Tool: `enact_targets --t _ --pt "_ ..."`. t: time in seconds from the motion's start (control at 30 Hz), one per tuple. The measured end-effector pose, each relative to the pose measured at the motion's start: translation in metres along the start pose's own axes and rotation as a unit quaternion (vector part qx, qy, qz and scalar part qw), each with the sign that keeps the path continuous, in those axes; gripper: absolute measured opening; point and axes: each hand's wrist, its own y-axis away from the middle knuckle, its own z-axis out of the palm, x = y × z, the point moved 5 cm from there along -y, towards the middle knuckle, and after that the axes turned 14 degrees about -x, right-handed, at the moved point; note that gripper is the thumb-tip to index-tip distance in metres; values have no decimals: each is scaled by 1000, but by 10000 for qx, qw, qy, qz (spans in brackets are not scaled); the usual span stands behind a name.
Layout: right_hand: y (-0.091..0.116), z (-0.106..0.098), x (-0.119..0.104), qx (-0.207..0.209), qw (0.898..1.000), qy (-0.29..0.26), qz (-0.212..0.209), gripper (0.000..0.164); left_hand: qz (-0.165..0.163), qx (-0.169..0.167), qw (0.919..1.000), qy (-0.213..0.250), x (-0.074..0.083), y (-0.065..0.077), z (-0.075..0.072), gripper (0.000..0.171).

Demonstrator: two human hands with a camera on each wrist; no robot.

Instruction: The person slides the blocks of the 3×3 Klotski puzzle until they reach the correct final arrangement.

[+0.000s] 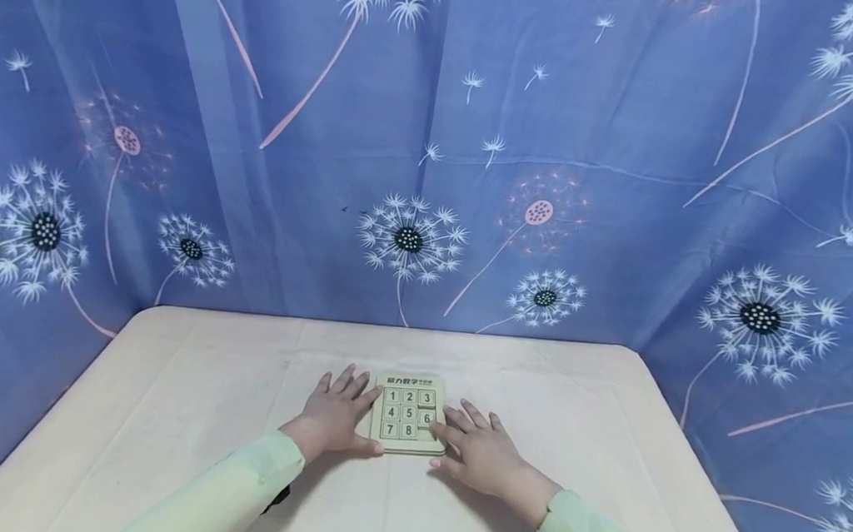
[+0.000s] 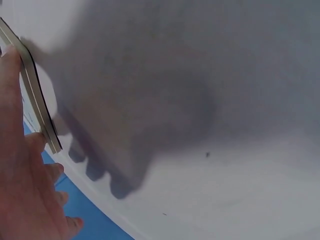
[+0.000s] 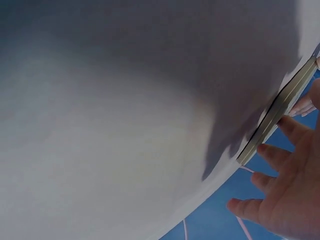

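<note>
A pale green sliding number puzzle (image 1: 376,444) lies flat on the table, with tiles 1 to 8 in its frame. The 6 tile (image 1: 426,418) sits slightly below the row of 4 and 5, with a gap above it and part of the bottom right slot uncovered. My left hand (image 1: 335,417) touches the puzzle's left edge, thumb at the lower corner and index finger higher up, other fingers spread. At the right side is my right hand (image 1: 483,450), its index fingertip on the 6 tile and its thumb near the lower right corner.
The puzzle rests on a table with a cream cover (image 1: 240,343). A blue curtain (image 1: 309,232) printed with dandelions hangs behind and on both sides. In the left wrist view, hand shadows fall across the table cover (image 2: 240,195).
</note>
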Motion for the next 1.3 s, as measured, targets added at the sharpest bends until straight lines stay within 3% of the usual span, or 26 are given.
enact_targets --t 0.9,1.3 --pt "-8 -4 4 70 9999 -56 50 59 -88 -144 9997 162 -1 -3 -4 101" --pt "-9 -3 10 -25 9997 -127 -205 58 -45 -97 9998 168 0 -2 -2 101"
